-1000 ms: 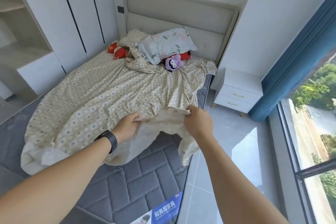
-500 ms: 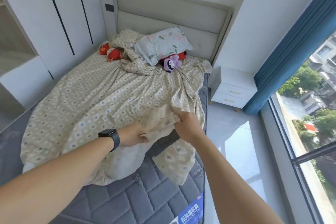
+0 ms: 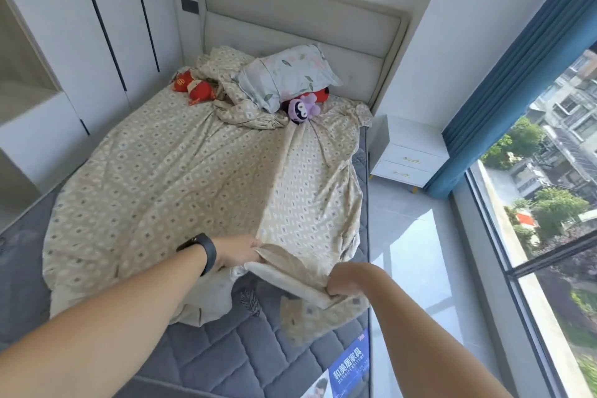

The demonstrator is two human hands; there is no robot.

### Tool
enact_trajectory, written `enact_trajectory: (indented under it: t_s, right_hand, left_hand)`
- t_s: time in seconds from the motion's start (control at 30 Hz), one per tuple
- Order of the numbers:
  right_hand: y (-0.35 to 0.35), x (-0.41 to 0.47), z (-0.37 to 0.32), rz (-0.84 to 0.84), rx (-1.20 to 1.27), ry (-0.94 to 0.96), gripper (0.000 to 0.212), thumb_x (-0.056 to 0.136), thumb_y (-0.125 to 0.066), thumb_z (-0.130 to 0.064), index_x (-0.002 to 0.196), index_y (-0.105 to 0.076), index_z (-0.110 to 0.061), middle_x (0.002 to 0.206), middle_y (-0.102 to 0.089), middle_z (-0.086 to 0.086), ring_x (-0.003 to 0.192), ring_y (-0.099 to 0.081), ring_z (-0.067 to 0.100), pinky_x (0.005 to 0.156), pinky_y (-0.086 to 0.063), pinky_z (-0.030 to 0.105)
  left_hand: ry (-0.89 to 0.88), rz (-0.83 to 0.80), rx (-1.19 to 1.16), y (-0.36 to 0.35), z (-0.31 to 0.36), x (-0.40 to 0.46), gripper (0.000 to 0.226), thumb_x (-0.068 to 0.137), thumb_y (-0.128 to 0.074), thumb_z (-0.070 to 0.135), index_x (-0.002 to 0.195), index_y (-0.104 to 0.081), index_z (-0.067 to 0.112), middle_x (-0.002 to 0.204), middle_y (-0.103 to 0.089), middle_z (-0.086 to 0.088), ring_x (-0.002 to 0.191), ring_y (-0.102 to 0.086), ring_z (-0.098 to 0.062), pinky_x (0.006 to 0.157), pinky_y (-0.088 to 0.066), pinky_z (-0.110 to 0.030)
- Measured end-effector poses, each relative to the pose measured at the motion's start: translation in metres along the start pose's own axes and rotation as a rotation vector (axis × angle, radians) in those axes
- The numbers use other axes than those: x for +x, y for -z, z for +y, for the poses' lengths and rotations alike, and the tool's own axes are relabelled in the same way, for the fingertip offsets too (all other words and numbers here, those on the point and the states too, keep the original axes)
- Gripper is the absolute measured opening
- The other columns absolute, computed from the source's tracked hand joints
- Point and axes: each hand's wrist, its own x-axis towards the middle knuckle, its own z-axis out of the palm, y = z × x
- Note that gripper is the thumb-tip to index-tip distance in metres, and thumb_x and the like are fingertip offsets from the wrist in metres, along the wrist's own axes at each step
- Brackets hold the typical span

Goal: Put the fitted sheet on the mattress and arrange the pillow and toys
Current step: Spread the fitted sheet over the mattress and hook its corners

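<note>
Both hands were on the near hem of the fitted sheet [image 3: 181,178]. The left hand [image 3: 237,252], a dark watch [image 3: 202,250] on its wrist, had its fingers closed round a bunched fold of the hem, and the right hand [image 3: 347,281], nearer the window side, was curled tight on the same edge a little further along, so that the cloth between them showed its pale underside. The sheet, beige with small diamond marks, lay spread loose and creased over most of the grey quilted mattress [image 3: 226,349], its corners not pulled down; the near end of the mattress and a strip along the right side stood bare, with a blue label [image 3: 349,362] at the near right corner.

Up by the padded headboard [image 3: 300,19] the far end of the sheet was heaped in a rumpled pile. The pillow [image 3: 287,74], in a pale floral case, lay tilted on that heap. A purple plush toy [image 3: 302,108] sat just below its right end, touching a red toy [image 3: 318,94] half hidden under the pillow, and another red toy [image 3: 193,89] lay to the left of the heap.

White wardrobe doors [image 3: 97,26] stood along the left, a white nightstand [image 3: 407,152] stood beside the bed on the right, and a blue curtain [image 3: 517,81] hung by the window [image 3: 555,210].
</note>
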Motion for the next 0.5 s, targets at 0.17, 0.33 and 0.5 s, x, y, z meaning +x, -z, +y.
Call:
enact_trajectory:
  t_s: [0.17,0.33,0.5]
  right_hand:
    - [-0.021,-0.009,0.014,-0.104,0.028,-0.090,0.024,0.083,-0.051,-0.028,0.060,-0.046,-0.022,0.071,-0.048,0.000,0.057,-0.041,0.017,0.059,-0.036,0.029]
    - [-0.083,-0.017,0.060,-0.354,0.037,-0.187,0.029,0.068,-0.057,-0.042,0.047,-0.053,-0.022,0.069,-0.054,-0.004,0.070,-0.051,0.020,0.076,-0.046,0.030]
    - [-0.122,-0.030,0.062,-0.353,0.111,-0.170,0.029,0.084,-0.054,-0.033,0.062,-0.038,-0.024,0.071,-0.037,0.001,0.059,-0.035,0.020,0.062,-0.033,0.030]
  left_hand:
    - [0.028,-0.087,0.040,-0.043,0.009,-0.006,0.032,0.089,-0.060,0.051,0.091,-0.063,0.019,0.092,-0.040,0.013,0.087,-0.033,-0.009,0.073,-0.042,-0.033]
    - [0.016,-0.240,0.090,-0.083,0.050,0.007,0.070,0.093,-0.059,0.054,0.136,-0.052,0.000,0.143,-0.052,-0.012,0.136,-0.043,-0.035,0.108,-0.040,-0.045]
    - [-0.020,-0.285,0.164,-0.106,0.074,0.020,0.043,0.083,-0.064,0.061,0.078,-0.057,0.018,0.074,-0.050,-0.008,0.096,-0.025,-0.012,0.066,-0.037,-0.032]
